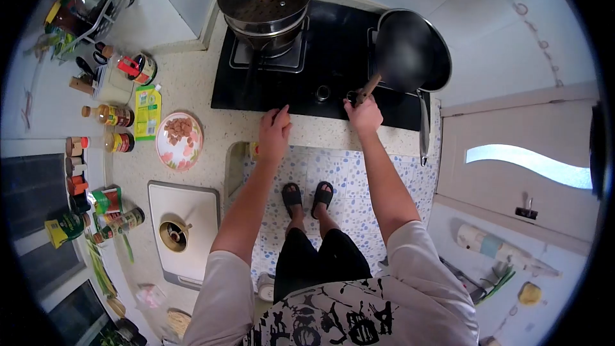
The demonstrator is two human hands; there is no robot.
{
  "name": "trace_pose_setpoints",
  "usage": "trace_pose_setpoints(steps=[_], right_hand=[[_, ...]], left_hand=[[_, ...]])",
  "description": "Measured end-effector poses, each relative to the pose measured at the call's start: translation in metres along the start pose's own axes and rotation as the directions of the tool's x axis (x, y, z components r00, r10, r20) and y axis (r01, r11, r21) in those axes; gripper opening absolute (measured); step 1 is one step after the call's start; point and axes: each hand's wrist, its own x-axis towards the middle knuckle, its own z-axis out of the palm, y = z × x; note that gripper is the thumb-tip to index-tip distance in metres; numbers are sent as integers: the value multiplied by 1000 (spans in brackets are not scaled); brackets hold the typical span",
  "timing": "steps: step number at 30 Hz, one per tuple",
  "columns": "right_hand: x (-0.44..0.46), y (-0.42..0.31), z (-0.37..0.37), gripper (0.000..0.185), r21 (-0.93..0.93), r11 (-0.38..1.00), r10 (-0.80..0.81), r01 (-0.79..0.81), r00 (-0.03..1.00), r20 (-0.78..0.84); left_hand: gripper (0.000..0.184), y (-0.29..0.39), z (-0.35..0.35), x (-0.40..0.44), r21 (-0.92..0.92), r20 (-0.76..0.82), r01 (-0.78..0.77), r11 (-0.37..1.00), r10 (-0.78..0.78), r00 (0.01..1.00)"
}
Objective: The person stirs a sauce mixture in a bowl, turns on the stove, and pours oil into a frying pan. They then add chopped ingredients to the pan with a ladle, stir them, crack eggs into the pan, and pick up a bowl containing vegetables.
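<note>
My right hand (364,116) is closed around a wooden-handled utensil (369,88) at the front right of the black cooktop (344,45). The utensil's dark, wide head is blurred and overlaps the frying pan (441,64), so its exact kind does not show. The pan rests on the right burner, its metal handle pointing toward me. My left hand (275,129) is at the counter's front edge, left of centre, its fingers loosely bent with nothing visible in them. Ahead of it, a lidded steamer pot (264,3) stands on the left burner.
Left on the counter are a plate (168,157) with chopped meat (179,130), a green-yellow packet (148,114) and several sauce bottles (109,115). A white cutting board (192,208) bears a small metal bowl (173,236). A door (512,144) stands at right.
</note>
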Motion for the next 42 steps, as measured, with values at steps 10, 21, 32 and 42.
trace_pose_setpoints(steps=[10,21,32,42], right_hand=[[-13,18,0,43,158,987,-34,34,999,-4],[-141,193,-9,49,910,315,257,-270,947,192],[-95,311,-74,40,502,863,302,-60,857,-418],[-75,340,-70,42,499,867,260,-16,868,-423]], left_hand=[[60,-2,-1,0,-32,30,-4,999,5,1000],[65,37,-13,1,157,12,-77,985,76,997],[55,171,107,-39,37,443,-469,882,406,799],[47,193,156,-53,89,453,-507,857,419,787]])
